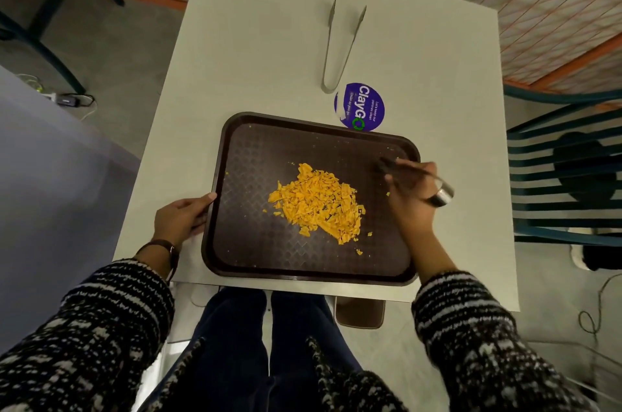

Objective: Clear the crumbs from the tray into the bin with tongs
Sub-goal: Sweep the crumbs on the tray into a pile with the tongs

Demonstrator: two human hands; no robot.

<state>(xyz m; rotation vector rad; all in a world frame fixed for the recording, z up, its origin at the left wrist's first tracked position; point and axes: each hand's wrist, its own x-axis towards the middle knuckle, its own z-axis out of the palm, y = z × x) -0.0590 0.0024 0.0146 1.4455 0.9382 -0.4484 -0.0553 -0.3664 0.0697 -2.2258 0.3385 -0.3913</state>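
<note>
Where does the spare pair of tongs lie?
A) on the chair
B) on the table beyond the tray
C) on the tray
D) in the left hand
B: the spare tongs lie on the white table, beyond the tray and next to the purple sticker.

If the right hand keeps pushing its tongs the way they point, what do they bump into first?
Probably the tray's far rim: the right hand aims its tongs up-left over bare tray, past the crumbs. Height is unclear.
</note>
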